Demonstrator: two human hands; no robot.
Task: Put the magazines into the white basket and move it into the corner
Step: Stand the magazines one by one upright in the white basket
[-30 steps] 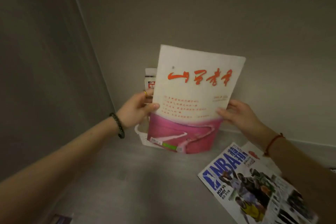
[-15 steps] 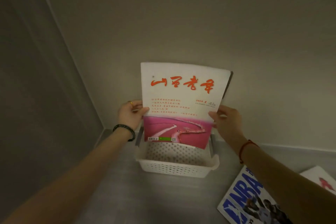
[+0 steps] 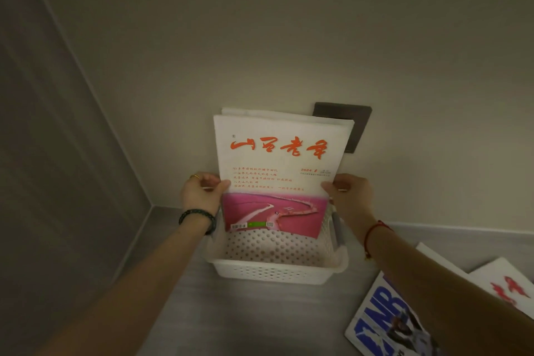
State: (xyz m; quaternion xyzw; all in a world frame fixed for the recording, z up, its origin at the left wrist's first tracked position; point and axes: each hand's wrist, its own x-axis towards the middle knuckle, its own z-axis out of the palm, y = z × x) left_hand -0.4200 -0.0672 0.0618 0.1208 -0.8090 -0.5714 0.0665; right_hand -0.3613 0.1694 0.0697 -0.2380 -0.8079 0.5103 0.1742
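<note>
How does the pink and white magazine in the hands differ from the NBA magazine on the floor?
The pink and white magazine stands upright in the white basket, held by the left hand and the right hand; the NBA magazine lies flat, untouched. Its title is red; the NBA one's is blue. Both show their covers.

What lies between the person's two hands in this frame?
In the head view, the pink-and-white magazine spans the gap, upright, its lower edge inside the white basket. The left hand grips one side edge, the right hand the other.
</note>
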